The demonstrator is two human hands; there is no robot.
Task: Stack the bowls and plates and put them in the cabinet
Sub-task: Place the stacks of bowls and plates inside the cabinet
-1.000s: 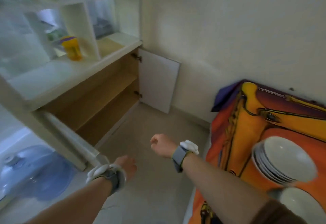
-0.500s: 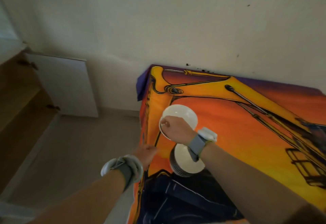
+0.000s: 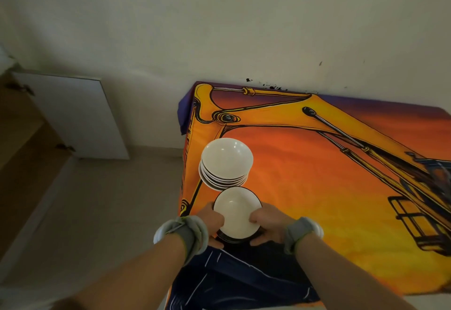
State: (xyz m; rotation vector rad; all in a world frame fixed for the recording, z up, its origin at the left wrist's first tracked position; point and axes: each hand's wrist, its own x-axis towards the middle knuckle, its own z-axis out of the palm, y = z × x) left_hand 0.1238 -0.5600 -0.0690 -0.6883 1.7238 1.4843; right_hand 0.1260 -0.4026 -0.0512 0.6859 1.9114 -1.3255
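Your left hand (image 3: 211,219) and right hand (image 3: 264,222) clasp the near stack of dark-rimmed white ceramic bowls (image 3: 236,214), resting on the orange excavator-print tablecloth (image 3: 317,175) just beside the stacked white plates (image 3: 225,163). Lift level, thumbs pinning the rim, before turning toward the open cabinet (image 3: 24,139).

- An off-white wall (image 3: 219,29) fills my view from ten to two o'clock, with dark specks.
- At nine o'clock a white cabinet door (image 3: 73,119) hangs open.
- Beige floor (image 3: 105,207) lies at eight o'clock.
- My table's orange excavator-print cloth (image 3: 317,187) spreads toward three o'clock.
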